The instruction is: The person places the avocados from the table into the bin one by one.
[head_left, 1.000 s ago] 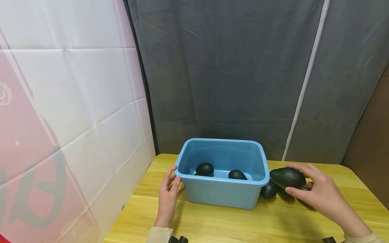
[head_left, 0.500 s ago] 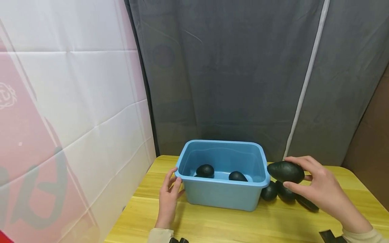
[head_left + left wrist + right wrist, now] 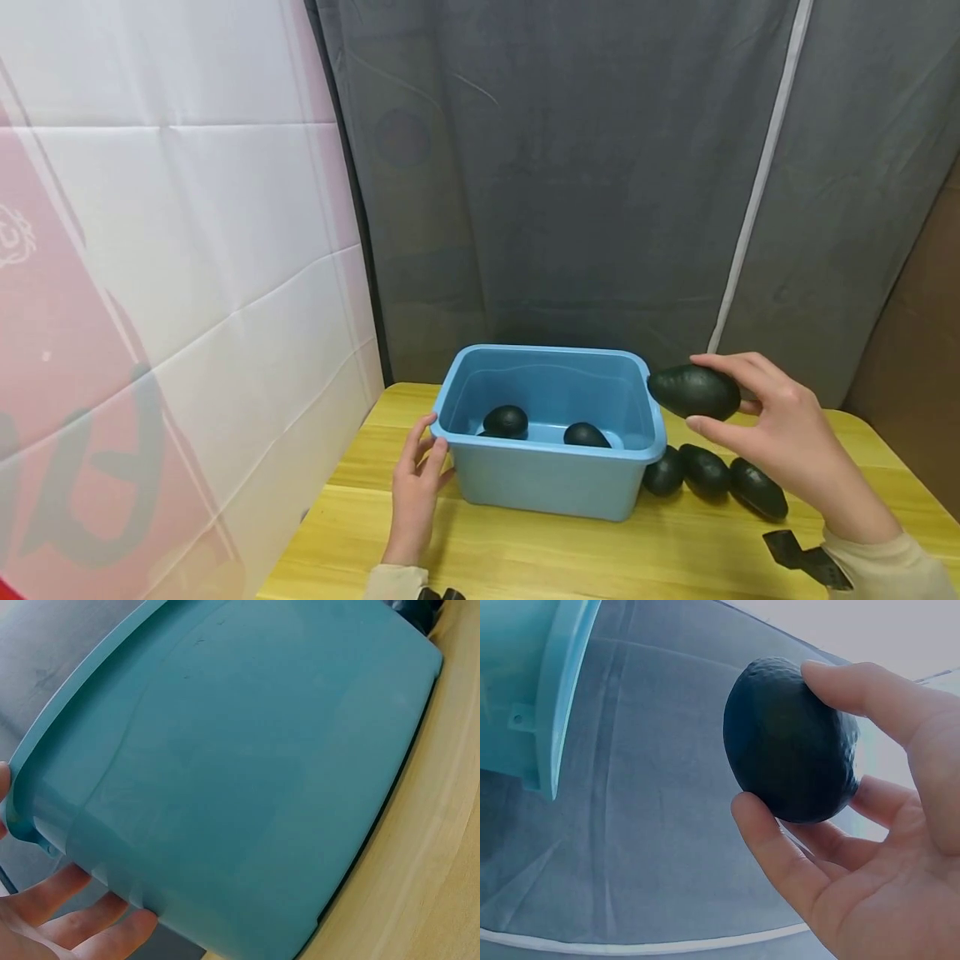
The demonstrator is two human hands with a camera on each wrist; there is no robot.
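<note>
A blue plastic tub (image 3: 555, 483) stands on the yellow wooden table (image 3: 525, 558) with two dark avocados (image 3: 506, 421) (image 3: 586, 434) inside. My right hand (image 3: 780, 425) grips a third dark avocado (image 3: 694, 392) in the air, just off the tub's right rim; the right wrist view shows the avocado (image 3: 791, 746) pinched between thumb and fingers beside the tub's rim (image 3: 562, 697). My left hand (image 3: 420, 479) rests against the tub's left front corner with fingers straight; in the left wrist view its fingers (image 3: 67, 915) touch the tub's wall (image 3: 247, 787).
Three more dark avocados (image 3: 663, 472) (image 3: 705, 472) (image 3: 759, 488) lie on the table right of the tub. A dark grey curtain (image 3: 600, 183) hangs behind, a white and pink banner (image 3: 165, 275) on the left. A black wrist mount (image 3: 798, 557) shows by my right sleeve.
My right hand has lifted the avocado up and leftward from above the pile toward the tub's right rim. The left hand stayed at the tub's corner.
</note>
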